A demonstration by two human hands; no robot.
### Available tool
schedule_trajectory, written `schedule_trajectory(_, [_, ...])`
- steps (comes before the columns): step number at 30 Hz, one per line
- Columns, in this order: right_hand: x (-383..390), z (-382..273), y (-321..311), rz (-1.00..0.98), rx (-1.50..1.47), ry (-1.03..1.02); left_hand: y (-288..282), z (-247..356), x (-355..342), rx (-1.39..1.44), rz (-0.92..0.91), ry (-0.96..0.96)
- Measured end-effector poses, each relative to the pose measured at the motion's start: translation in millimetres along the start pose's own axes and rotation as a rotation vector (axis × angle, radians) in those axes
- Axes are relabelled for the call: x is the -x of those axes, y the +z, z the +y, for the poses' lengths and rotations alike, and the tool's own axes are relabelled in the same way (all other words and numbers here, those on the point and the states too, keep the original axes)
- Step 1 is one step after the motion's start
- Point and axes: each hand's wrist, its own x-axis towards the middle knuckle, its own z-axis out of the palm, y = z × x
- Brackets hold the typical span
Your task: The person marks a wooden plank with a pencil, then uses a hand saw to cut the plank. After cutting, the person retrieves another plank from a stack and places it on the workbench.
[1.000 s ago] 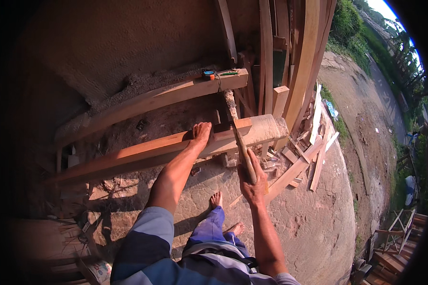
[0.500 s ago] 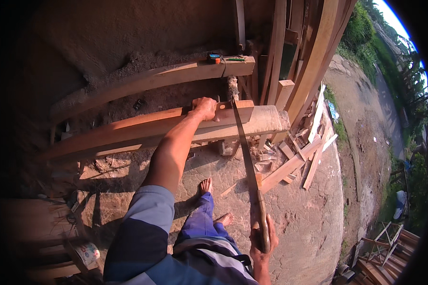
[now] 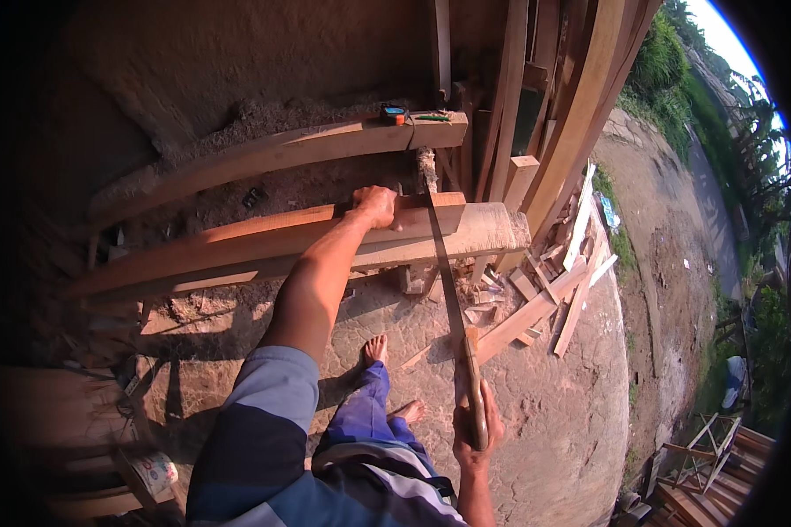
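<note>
My left hand (image 3: 373,206) is closed over the top edge of a reddish wooden board (image 3: 281,230), near its right end. This board lies along a paler thick beam (image 3: 492,227). A long handsaw (image 3: 445,268) crosses the board just right of that hand, its tip end at the cut and its blade running down toward me. My right hand (image 3: 475,422) grips the saw's wooden handle (image 3: 473,369) low in the picture, near my body. Behind, a blue-and-orange tape measure (image 3: 394,114) and a green pencil (image 3: 433,117) rest on another beam (image 3: 281,145).
Tall planks (image 3: 571,97) lean at the back right above a pile of offcuts (image 3: 567,290). My bare feet stand on cracked concrete (image 3: 554,430). A dirt path (image 3: 677,263) runs along the right, with greenery beyond and a stack of wood (image 3: 703,501) at lower right.
Over the last second my right hand drew the saw back toward my body, then moved slightly forward again in the last half second. My left hand stays on the board.
</note>
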Motion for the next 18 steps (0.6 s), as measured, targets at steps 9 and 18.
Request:
schedule_trajectory(9, [-197.7,12.4,116.0,0.023,-0.158,-0.194,49.5,-18.6,-29.8,0.047,0.114,-0.210])
schedule_trajectory(18, [27.1,7.8,-7.8,0.017,0.016,-0.029,9.8,-2.3,-2.8,0.072,-0.011,0.001])
